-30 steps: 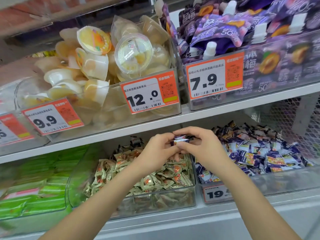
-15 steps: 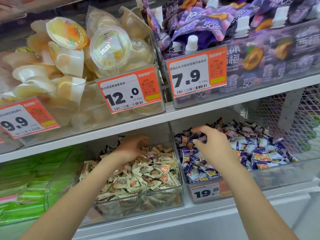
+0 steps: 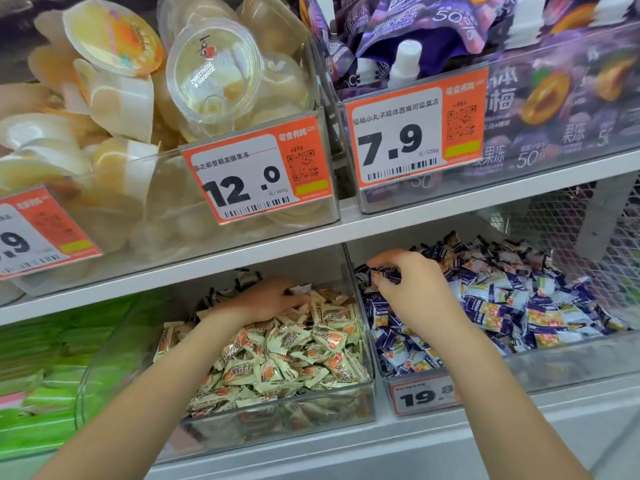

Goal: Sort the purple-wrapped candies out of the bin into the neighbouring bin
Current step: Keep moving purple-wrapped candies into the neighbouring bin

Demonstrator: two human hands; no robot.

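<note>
My left hand [image 3: 268, 299] lies palm down at the back of the clear middle bin [image 3: 277, 415], which is full of cream-and-orange candies [image 3: 294, 355]. Its fingertips rest on the pile beside a pale wrapper [image 3: 300, 289]; whether they grip anything is hidden. My right hand [image 3: 415, 292] hovers over the left end of the neighbouring clear bin [image 3: 554, 362], heaped with purple-wrapped candies [image 3: 502, 299]. Thumb and fingers of that hand pinch a purple-wrapped candy [image 3: 387, 276] just above the heap.
A clear divider wall [image 3: 356, 282] separates the two bins. The shelf board [image 3: 346, 233] hangs low over both, carrying jelly cup bins and purple pouches. Green packs [image 3: 38, 358] fill the bin at the left. A 19.8 price tag [image 3: 424, 396] fronts the right bin.
The hands met over the divider holding a purple candy, then parted. My left hand went down into the cream candies, my right hand over to the purple bin. The view moved closer.
</note>
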